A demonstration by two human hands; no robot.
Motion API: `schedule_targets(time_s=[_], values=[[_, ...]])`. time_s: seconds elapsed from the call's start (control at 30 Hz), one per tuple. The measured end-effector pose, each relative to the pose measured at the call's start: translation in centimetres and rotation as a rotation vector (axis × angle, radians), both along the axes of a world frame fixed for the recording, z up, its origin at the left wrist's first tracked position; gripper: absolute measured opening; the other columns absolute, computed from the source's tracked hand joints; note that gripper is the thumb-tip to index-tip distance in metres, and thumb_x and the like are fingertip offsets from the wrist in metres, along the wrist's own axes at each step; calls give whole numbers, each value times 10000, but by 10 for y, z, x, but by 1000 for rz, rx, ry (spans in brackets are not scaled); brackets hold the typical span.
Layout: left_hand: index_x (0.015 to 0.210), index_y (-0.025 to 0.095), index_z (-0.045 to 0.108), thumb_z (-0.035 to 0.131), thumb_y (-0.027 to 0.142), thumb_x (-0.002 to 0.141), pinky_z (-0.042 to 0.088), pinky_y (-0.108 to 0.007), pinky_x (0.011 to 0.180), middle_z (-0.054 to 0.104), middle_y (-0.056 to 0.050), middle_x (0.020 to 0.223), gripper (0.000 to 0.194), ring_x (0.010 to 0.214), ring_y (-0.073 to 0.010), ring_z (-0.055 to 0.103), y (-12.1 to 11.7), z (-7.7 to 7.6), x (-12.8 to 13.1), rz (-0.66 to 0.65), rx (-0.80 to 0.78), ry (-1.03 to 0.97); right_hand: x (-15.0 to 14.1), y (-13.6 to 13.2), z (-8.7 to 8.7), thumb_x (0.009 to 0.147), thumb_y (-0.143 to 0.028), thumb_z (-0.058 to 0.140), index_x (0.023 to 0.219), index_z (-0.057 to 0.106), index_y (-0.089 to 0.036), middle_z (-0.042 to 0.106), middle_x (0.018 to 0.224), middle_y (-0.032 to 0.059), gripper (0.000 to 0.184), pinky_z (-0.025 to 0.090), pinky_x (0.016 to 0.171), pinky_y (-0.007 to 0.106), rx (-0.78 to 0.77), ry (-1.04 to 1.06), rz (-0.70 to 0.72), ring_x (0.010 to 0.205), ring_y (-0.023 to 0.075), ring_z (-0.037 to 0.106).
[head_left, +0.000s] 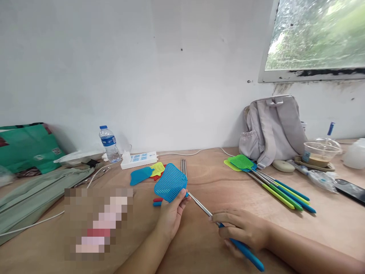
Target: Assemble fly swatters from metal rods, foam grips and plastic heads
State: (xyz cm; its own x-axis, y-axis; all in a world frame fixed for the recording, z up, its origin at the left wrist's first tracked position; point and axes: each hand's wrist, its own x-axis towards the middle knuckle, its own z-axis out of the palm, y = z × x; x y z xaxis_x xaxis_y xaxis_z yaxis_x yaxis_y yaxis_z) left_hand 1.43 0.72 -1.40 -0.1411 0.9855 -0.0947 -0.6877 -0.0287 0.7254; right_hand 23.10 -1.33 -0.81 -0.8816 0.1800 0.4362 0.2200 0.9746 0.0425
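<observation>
A blue fly swatter (170,182) with a perforated head and a thin metal shaft is held slantwise over the table. My left hand (172,214) pinches it at the base of the head, where the shaft joins. Farther down, my right hand (243,229) is closed around the shaft and the top of the blue handle, whose end sticks out below the palm. Behind the swatter head lie loose blue (142,176) and yellow (157,169) swatter heads, with a bit of red showing. Metal rods (183,166) lie beside them, and red and blue handle ends peek out by my left wrist.
To the right lies a fanned bunch of fly swatters (273,186) in green, yellow and blue. A grey backpack (275,129), a drink cup (321,152) and a phone (350,190) stand beyond. A power strip (139,160), a water bottle (110,144) and a green bag (30,148) are left.
</observation>
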Motion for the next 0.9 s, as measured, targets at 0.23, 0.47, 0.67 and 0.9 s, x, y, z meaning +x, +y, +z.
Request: schedule_targets(time_s=[0.23,0.47,0.67,0.9], values=[[641,114,635,764,106,531,545,-215,628,672,-19,660,170,617,-127,644,0,5,2,40,-63,-21,-1,-1,0,783,-152,419,944,547,-174,591,1100,116,207,480,805,318,-8,6,19,1004,195,554],[642,116,634,790,130,484,546,-215,608,672,-17,653,222,615,-133,645,-1,5,2,25,-45,-26,0,-1,0,808,-161,393,974,552,-182,567,1158,116,230,448,866,355,-79,-47,16,1085,202,508],[641,122,634,790,169,491,542,-225,621,666,-13,647,221,617,-132,642,-1,4,1,-9,-23,1,1,-1,-1,821,-166,370,985,547,-216,558,1179,87,247,437,875,358,-149,-41,-4,1101,190,498],[634,129,632,804,197,457,531,-222,612,666,-9,648,256,612,-126,635,0,3,-1,-32,-9,25,2,1,-3,840,-169,340,965,532,-194,563,1161,106,230,434,881,347,-68,-13,23,1104,188,487]])
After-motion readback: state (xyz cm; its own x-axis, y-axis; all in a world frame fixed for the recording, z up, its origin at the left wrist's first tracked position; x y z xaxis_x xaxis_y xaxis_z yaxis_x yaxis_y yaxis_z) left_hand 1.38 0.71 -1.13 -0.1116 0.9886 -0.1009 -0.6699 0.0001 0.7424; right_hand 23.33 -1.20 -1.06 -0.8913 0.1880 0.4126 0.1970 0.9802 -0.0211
